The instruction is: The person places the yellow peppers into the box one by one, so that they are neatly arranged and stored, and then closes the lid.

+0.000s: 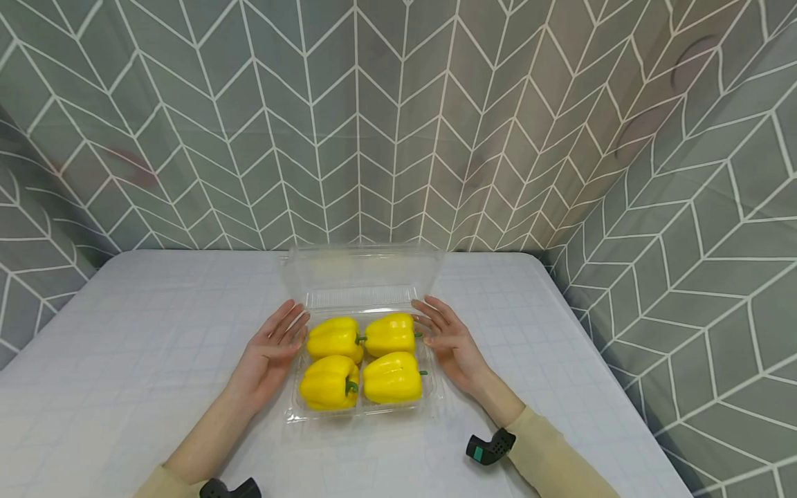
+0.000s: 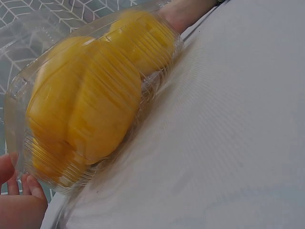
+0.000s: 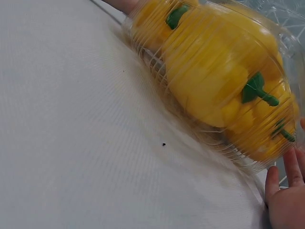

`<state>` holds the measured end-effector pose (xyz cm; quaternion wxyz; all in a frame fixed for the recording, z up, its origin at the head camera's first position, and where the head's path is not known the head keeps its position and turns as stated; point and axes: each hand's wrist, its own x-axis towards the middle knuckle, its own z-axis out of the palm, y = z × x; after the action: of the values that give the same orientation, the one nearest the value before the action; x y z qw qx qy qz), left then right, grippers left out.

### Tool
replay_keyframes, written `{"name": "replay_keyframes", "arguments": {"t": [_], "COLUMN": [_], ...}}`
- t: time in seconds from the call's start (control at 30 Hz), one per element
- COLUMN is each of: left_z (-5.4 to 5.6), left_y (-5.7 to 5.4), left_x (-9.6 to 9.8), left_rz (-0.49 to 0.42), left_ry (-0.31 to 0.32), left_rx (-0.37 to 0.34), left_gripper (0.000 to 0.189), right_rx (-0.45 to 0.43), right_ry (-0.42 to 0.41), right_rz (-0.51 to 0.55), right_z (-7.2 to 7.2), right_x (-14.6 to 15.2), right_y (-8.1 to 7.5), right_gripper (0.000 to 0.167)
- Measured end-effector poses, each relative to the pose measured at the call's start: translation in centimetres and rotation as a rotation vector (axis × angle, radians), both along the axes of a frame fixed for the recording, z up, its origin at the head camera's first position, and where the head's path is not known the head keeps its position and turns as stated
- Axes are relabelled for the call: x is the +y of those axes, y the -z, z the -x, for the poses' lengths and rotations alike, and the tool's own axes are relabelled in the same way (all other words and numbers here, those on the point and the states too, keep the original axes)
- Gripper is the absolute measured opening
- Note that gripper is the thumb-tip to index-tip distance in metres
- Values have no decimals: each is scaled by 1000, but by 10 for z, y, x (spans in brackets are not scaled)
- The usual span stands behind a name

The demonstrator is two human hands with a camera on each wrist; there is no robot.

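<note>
Several yellow bell peppers (image 1: 392, 377) with green stems sit in two rows inside a clear plastic clamshell container (image 1: 358, 409). Its lid (image 1: 364, 277) stands raised at the back. At the container's left side is my left hand (image 1: 274, 353), palm turned inward, fingers extended toward the back left corner. My right hand (image 1: 451, 346) mirrors it on the right, fingertips right at the back right corner. In the left wrist view, the thumb and fingers of the left hand (image 2: 21, 200) lie around the container's corner. The right wrist view has the right hand's extended fingers (image 3: 293, 169) beside the ribbed wall.
A white cloth-covered table (image 1: 187, 290) lies under the container. Behind it and to the right hangs a grey curtain (image 1: 373, 138) with white chevron lines. Each wrist bears a black camera mount (image 1: 490, 447) near a beige sleeve (image 1: 554, 456).
</note>
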<state>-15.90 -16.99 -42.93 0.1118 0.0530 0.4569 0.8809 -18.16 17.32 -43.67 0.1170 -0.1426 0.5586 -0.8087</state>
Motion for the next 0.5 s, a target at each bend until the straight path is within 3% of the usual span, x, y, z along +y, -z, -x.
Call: {"name": "replay_keyframes", "arguments": {"t": [0.5], "left_z": [0], "left_y": [0], "left_x": [1], "left_rz": [-3], "left_ry": [-11], "left_rx": [5], "left_gripper": [71], "right_rx": [4], "right_ry": [14], "right_rz": [2], "right_z": [1], "right_x": [0], "right_y": [1], "right_gripper": [60]}}
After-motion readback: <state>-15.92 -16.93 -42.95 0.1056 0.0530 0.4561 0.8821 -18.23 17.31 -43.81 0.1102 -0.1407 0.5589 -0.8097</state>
